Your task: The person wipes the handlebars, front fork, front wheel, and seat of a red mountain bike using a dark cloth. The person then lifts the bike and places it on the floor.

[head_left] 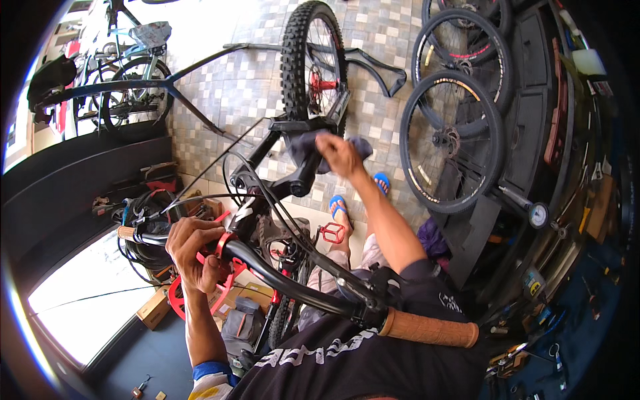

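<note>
A black bicycle handlebar (285, 285) with a brown grip (430, 329) crosses in front of my body. My left hand (193, 250) is closed around the bar beside the red stem clamp (228, 239). Farther off, my right hand (341, 157) is closed on a dark grey rag (360, 146), which lies against the black suspension fork (267, 148). The rag partly covers the fork leg there. Beyond it stands the front wheel's knobby tire (297, 63), with a red hub (320, 84). Black cables loop between the bar and the fork.
Several loose wheels (408, 143) lean against a dark drawer cabinet (527, 157) on the right. A pressure gauge (537, 215) and hand tools are beside it. A work stand's bars (200, 63) extend at upper left, near parked bicycles (137, 93). A red pedal (333, 233) sticks out below the fork.
</note>
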Motion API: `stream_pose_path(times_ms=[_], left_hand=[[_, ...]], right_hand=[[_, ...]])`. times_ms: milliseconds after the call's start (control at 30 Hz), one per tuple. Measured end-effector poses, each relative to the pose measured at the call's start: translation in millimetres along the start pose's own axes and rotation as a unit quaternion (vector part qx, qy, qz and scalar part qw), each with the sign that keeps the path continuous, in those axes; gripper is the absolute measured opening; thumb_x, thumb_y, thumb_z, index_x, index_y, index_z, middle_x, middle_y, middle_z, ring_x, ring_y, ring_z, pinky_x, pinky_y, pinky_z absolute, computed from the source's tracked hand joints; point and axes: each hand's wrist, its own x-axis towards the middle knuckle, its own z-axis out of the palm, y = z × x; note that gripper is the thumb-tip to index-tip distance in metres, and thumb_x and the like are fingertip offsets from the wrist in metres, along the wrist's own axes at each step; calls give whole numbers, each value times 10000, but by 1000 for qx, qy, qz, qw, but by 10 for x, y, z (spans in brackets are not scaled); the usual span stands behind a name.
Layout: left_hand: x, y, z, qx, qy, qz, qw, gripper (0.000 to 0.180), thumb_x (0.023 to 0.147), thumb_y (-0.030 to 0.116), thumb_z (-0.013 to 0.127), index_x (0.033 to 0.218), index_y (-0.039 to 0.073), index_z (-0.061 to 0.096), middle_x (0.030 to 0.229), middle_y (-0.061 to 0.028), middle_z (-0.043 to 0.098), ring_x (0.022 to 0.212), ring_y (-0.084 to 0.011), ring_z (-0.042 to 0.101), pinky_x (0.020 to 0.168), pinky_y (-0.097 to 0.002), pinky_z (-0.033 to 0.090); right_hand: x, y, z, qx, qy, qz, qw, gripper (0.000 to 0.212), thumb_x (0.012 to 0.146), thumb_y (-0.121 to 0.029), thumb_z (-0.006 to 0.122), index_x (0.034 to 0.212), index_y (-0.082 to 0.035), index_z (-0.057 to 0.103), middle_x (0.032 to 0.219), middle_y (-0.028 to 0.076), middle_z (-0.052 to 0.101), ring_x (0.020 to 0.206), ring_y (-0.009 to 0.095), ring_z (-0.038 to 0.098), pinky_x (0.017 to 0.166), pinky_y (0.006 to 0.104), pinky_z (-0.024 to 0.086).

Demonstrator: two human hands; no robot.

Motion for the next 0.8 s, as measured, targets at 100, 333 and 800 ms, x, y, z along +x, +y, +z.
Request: stream_pose_path(times_ms=[100,333,800], left_hand=[[3,20,-18,-5,-11,-6,1000,674,913,634,477,860,12,732,845,-144,693,777,-290,619,718,-395,425],[-91,94,68,2,11,-9,1000,632,918,606,473,840,36,735,809,-119,680,723,-285,610,690,-381,424],[14,200,90,-11,6,32,999,525,879,541,532,844,63,745,808,-112,694,709,-302,648,697,-393,476]], right_hand=[[311,6,-130,-75,-19,70,995,471,960,-585,610,1171,-188,751,1051,189,740,1001,344,707,861,396,547],[-416,-363,113,22,-42,-22,999,393,983,-454,667,1131,-103,763,987,90,678,955,210,668,850,338,526],[-390,225,93,284,138,92,944,307,1082,-350,534,1067,-122,738,909,-42,673,776,58,587,712,245,473]])
